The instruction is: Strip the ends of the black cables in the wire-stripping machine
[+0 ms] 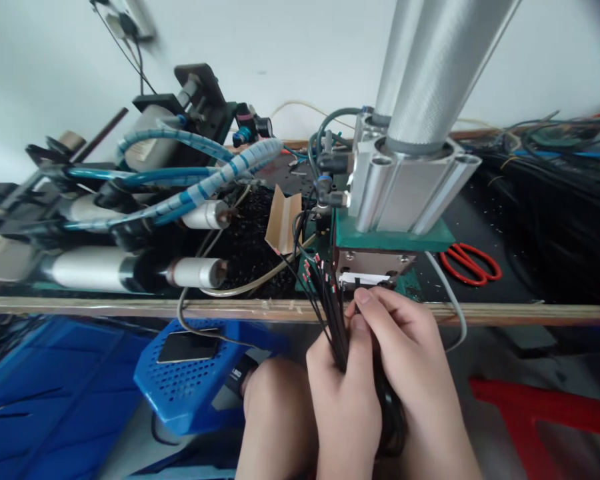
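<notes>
My left hand point(347, 380) is closed around a bundle of thin black cables point(336, 320), whose stripped ends show red and white wires. More of the bundle hangs in a loop below, between my wrists. Just to the right, my right hand point(400, 327) pinches one black cable end between thumb and index finger. That end points at the low slot of a pneumatic press point(400, 193), where a white strip point(364, 279) shows. Whether the cable end touches the slot I cannot tell. The press has silver cylinders above a green plate.
Red-handled scissors point(470, 263) lie right of the press. A folded cardboard piece point(284, 220) stands left of it, near black scraps. Horizontal machinery with blue hoses point(200, 180) fills the left. Below the bench edge point(145, 307) are a blue stool point(180, 380) with a phone point(188, 345) and a red stool point(545, 407).
</notes>
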